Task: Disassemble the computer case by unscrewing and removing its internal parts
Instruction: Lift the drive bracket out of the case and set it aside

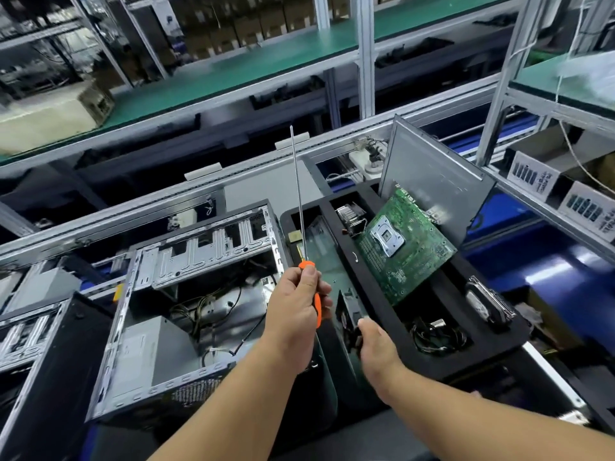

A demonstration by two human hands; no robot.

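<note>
Screwdriver [302,207] in the left hand [297,309]: the fingers are wrapped round the orange handle, the thumb lies along its top end, and the long metal shaft points up and away from the person. The right hand [374,341] sits just right of the left hand and slightly nearer the person. Its fingers are curled over a small black part [346,314] at the near edge of the black foam tray [392,314]; the fingertips are hidden behind that part, so the exact hold cannot be seen.

Computer case [186,311]: directly left of the left hand, lying open side up, with its metal frame exposed. A grey power supply box [146,351] occupies the near left corner inside it, and loose black cables [213,307] run across the case floor between that box and the left hand.

Tray contents, beyond and to the right of the right hand:
- A green circuit board [404,247] stands tilted in a slot, with its silver processor socket facing the person.
- A grey metal side panel [436,181] leans upright behind the board.
- A finned metal cooler [349,216] lies in the compartment left of the board.
- A coil of black cables [436,336] lies in a compartment right of the right hand.
- A hard drive [487,302] stands on edge at the far right side of the tray.

A second case [36,344] stands left of the open one. Shelves with green mats [233,71] run across the background.
</note>
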